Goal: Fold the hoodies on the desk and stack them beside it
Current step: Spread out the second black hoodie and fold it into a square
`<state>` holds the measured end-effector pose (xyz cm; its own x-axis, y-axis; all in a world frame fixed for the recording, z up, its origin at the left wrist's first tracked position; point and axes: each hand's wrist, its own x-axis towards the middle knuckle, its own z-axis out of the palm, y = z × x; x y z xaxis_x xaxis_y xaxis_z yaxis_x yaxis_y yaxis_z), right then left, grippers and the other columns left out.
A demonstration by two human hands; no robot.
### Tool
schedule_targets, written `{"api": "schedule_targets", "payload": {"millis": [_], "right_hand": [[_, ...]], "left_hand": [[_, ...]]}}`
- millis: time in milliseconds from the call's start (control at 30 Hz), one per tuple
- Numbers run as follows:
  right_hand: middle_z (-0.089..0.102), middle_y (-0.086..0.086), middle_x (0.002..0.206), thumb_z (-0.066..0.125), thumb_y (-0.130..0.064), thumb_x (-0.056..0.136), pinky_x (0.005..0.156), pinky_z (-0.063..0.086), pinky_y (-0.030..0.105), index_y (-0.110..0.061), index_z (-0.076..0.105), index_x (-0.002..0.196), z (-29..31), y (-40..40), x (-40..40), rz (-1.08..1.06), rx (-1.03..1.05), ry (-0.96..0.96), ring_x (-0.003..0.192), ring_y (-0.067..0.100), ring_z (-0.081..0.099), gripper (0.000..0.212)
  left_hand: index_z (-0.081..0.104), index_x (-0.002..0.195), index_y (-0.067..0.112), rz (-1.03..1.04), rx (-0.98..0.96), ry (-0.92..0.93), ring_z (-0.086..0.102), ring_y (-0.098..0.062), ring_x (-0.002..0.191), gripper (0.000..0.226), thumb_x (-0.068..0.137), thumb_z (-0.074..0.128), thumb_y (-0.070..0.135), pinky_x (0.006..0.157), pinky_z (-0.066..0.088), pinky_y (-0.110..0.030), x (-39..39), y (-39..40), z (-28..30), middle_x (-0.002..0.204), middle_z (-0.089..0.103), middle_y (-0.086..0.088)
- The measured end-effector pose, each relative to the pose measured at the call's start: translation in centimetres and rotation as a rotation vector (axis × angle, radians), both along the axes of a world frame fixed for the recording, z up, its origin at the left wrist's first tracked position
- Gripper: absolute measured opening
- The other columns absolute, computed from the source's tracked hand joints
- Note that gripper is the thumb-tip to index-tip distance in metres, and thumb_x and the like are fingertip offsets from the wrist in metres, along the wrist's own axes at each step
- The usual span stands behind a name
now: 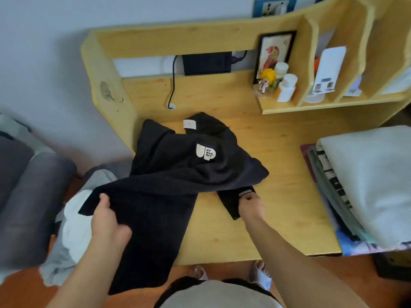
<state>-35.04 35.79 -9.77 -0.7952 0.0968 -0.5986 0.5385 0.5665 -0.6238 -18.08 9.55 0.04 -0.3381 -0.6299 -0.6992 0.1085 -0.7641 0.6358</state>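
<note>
In the head view a black hoodie [178, 174] lies rumpled across the left half of the wooden table [278, 207], its lower part hanging over the near-left edge. A cream logo patch [205, 151] faces up near the middle of the cloth, and a small white label [189, 124] shows at the far end. The left hand [106, 221] grips the hanging edge of the hoodie, thumb on top and fingers curled under the fabric, off the table's left side. The right hand [251, 207] pinches a dark cuff with a grey band [245, 193] on the table, fingers closed on it and mostly hidden beneath the hand. At the table's right edge sits a stack of folded clothes [355, 185] with a pale grey piece on top. A heap of grey and white garments [75, 230] lies to the left, below the table, beside a dark cushion [29, 196]. On the shelf behind stand white bottles [287, 87] and a framed picture [274, 52].
</note>
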Motion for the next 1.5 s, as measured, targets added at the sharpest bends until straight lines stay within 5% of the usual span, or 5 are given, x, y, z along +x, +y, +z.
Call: {"api": "schedule_targets", "payload": {"millis": [233,533,900,1133,1500], "right_hand": [[0.060,-0.001,0.072,0.050,-0.003,0.068,0.074,0.052,0.038,-0.024,0.062,0.060,20.0,10.6,-13.3,-0.376,-0.384,0.570,0.082,0.029,0.060,0.026],[0.067,0.014,0.117,0.040,0.014,0.072,0.088,0.060,0.046,-0.020,0.068,0.111,35.3,20.6,-27.0,-0.440,-0.947,0.803,0.102,0.029,0.068,0.059],[0.061,0.005,0.119,0.061,-0.019,0.088,0.084,0.054,0.030,-0.018,0.055,0.128,14.6,42.2,-30.7,-0.563,-0.335,0.359,0.107,0.024,0.063,0.041],[0.060,0.005,0.100,0.050,-0.025,0.091,0.089,0.053,0.044,-0.012,0.061,0.121,8.3,39.1,-25.5,-0.430,-0.113,0.315,0.106,0.036,0.063,0.034],[0.062,0.010,0.118,0.056,-0.024,0.103,0.070,0.057,0.031,-0.010,0.054,0.125,10.9,30.9,-28.7,-0.663,-0.855,-0.062,0.098,0.020,0.065,0.026]], "left_hand": [[0.065,0.135,0.019,-0.341,-0.036,0.095,0.066,-0.030,0.120,0.047,0.096,0.064,0.044,0.104,0.047,-0.050,-3.1,5.7,1.4,0.128,0.071,-0.006],[0.069,0.117,0.032,-1.361,-0.340,-0.045,0.067,-0.006,0.110,0.030,0.089,0.076,0.023,0.100,0.047,-0.030,-9.1,23.8,3.2,0.111,0.075,0.018],[0.056,0.136,0.041,-1.992,-0.784,-0.407,0.022,-0.019,0.152,0.091,0.067,0.044,0.099,0.125,0.021,-0.042,-12.1,40.6,-8.5,0.165,0.024,0.006],[0.041,0.144,0.045,-1.615,-0.902,-0.597,0.023,-0.015,0.148,0.047,0.100,0.057,0.036,0.123,0.026,-0.034,-11.3,39.2,-9.9,0.162,0.028,0.006],[0.001,0.160,0.047,-1.726,-0.941,-1.143,0.006,-0.034,0.155,0.074,0.101,0.044,0.037,0.124,0.023,-0.045,-4.5,30.8,-11.3,0.171,-0.003,-0.001]]}}
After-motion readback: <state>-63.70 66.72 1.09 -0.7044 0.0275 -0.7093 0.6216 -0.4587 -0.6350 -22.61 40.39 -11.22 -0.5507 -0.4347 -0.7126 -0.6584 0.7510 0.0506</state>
